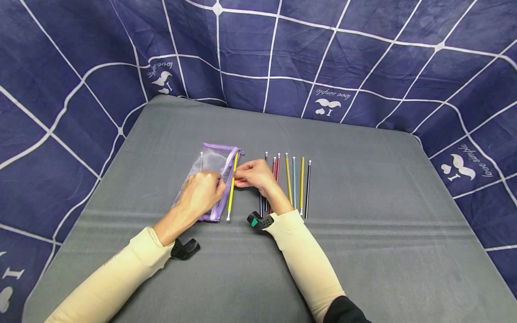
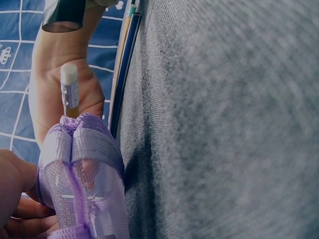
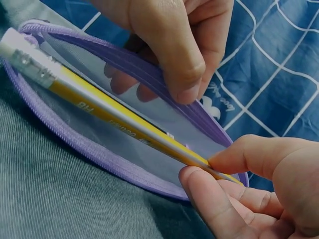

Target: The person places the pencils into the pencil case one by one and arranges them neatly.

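Note:
A see-through mesh pencil pouch [image 1: 214, 158] with purple zipper edges lies left of centre. My left hand [image 1: 202, 188] grips one side of its mouth, thumb over the purple edge [image 3: 149, 69] and fingers behind the mesh. Between the thumb and fingers of my right hand [image 1: 256, 174] is a yellow pencil [image 1: 231, 197], pinched near one end. In the right wrist view the pencil [image 3: 119, 112] lies lengthwise along the open mouth, its white eraser end at the far corner. A thin pencil-like thing [image 1: 201, 160] shows through the mesh.
Right of the pouch, several pencils lie side by side, among them a yellow one [image 1: 302, 184], a teal one [image 1: 294, 179] and a black one [image 1: 308, 188]. My right forearm overlaps some of them. Blue checked cloth [image 1: 250, 54] hangs behind the grey table [image 1: 383, 202].

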`<state>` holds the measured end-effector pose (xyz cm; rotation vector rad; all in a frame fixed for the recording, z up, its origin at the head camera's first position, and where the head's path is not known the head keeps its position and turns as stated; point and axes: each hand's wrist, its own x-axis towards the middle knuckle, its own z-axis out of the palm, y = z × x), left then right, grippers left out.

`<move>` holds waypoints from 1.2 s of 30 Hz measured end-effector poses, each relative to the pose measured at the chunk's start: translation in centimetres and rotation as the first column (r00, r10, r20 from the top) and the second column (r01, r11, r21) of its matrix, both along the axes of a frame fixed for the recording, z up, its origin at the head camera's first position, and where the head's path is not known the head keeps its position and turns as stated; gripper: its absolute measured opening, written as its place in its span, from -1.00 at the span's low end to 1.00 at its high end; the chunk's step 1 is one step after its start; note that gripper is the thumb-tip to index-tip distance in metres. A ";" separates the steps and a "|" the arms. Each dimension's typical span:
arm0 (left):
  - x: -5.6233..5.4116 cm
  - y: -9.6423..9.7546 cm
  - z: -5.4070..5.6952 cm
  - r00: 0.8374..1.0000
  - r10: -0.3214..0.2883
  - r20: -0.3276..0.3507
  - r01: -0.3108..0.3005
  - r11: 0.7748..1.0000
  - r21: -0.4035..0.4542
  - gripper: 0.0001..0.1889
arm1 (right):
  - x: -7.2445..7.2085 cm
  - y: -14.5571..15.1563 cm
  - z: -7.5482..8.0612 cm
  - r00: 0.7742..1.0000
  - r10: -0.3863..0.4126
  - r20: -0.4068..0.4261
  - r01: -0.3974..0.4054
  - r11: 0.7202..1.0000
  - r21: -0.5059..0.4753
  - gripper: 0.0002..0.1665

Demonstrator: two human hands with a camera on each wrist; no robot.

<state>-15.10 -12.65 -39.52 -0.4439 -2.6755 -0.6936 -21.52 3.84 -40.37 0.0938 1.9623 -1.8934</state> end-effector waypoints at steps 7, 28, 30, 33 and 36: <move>0.0 0.0 0.0 1.000 0.006 0.002 -0.006 1.000 0.003 -0.77 | -0.4 -0.8 0.2 1.000 -0.010 0.015 0.010 1.000 0.004 -0.86; 0.1 -0.2 0.3 1.000 0.000 0.009 0.000 1.000 0.002 -0.76 | -0.6 -2.4 0.3 0.999 -0.049 -0.007 0.049 0.999 -0.016 -0.84; 0.1 -0.2 0.3 1.000 0.001 0.009 -0.001 1.000 -0.001 -0.76 | -0.6 -2.5 0.3 0.999 -0.052 -0.007 0.052 0.998 -0.020 -0.85; 0.1 -0.2 0.3 1.000 0.000 0.011 0.000 1.000 -0.003 -0.76 | -0.6 -2.7 0.4 0.999 -0.052 -0.006 0.052 0.998 -0.029 -0.85; 0.1 -0.2 0.2 1.000 -0.005 0.000 0.005 1.000 0.000 -0.76 | -0.5 -2.6 0.6 0.999 -0.053 -0.006 0.053 0.998 -0.034 -0.87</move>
